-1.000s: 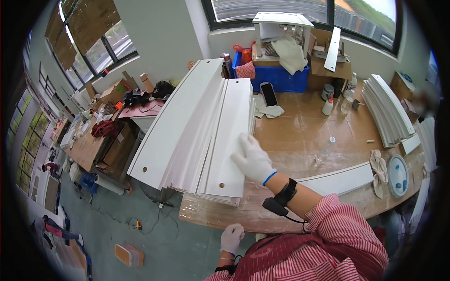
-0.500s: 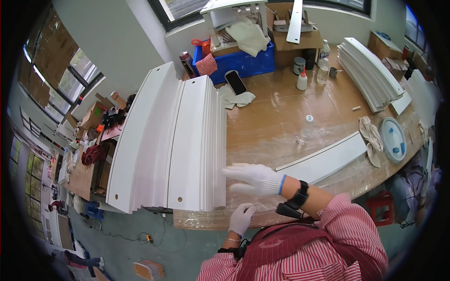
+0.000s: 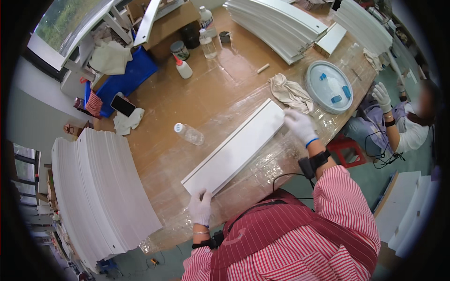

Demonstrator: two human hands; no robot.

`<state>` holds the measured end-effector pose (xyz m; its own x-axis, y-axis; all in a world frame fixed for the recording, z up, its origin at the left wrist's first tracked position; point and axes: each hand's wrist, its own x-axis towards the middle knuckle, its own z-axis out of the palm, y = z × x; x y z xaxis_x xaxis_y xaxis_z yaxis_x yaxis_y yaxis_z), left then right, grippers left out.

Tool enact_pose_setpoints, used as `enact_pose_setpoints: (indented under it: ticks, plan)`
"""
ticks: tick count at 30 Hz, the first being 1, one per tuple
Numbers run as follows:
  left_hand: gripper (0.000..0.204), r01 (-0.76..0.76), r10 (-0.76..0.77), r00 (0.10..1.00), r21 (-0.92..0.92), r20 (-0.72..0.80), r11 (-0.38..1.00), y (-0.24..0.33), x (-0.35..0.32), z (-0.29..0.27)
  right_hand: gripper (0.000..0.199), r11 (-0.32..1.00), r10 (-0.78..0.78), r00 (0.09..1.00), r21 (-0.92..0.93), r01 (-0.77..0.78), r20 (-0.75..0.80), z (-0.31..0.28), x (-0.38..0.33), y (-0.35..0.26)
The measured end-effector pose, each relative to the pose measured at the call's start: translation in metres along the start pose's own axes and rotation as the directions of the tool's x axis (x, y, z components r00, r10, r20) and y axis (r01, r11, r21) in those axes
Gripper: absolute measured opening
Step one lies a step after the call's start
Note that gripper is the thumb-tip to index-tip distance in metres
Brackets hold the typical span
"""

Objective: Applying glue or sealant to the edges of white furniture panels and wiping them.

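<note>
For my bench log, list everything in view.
Board: one, white, table's near side
Stacked boards: many, white, left and upper right
Table: one, brown, centre
Round dish: one, pale, right
Blue pieces: three, blue, on dish
Bottles: four, clear or white, on table
Rag: one, cream, beside dish
Phone: one, black, left
Bin: one, blue, upper left
Co-worker: one, pale clothing, right
Left grip: one, white-gloved, board's near end
Right grip: one, white-gloved, board's far end

Near the front edge of the brown bench (image 3: 157, 150), a long flat white panel (image 3: 236, 145) is showing a smooth satin face. Clear plastic film (image 3: 255, 177) is shining glossily in wrinkles. Toward the right end, a crumpled cream cloth rag (image 3: 290, 92) is looking matt beside a smooth, round pale-blue plastic lid (image 3: 321, 89).
</note>
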<state>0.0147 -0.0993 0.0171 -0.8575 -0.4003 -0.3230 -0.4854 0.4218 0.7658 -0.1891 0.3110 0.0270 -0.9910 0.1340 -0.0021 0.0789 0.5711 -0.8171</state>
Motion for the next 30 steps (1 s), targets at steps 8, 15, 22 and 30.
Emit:
enact_pose_setpoints:
  ticks: [8,15,22,30]
  plan:
    - [0.108,0.278,-0.176,0.958,0.567,-0.228,0.775,0.041,0.055,0.043,0.057,0.679,-0.347,0.93,-0.716,0.162,-0.119,-0.025,0.061,0.049]
    - [0.125,0.404,-0.287,0.907,0.438,-0.309,0.803,0.024,0.061,0.043,0.03,0.944,-0.001,0.995,-0.328,-0.032,-0.099,-0.037,0.101,0.032]
    - [0.123,0.351,-0.242,0.923,0.404,-0.298,0.845,0.013,0.059,0.042,0.041,0.774,-0.583,0.77,-0.112,0.624,0.257,0.058,0.023,-0.053]
    - [0.12,0.33,-0.21,0.931,0.44,-0.299,0.835,0.006,0.058,0.042,0.03,0.788,-0.375,0.92,-0.484,0.38,0.111,0.059,0.119,0.037]
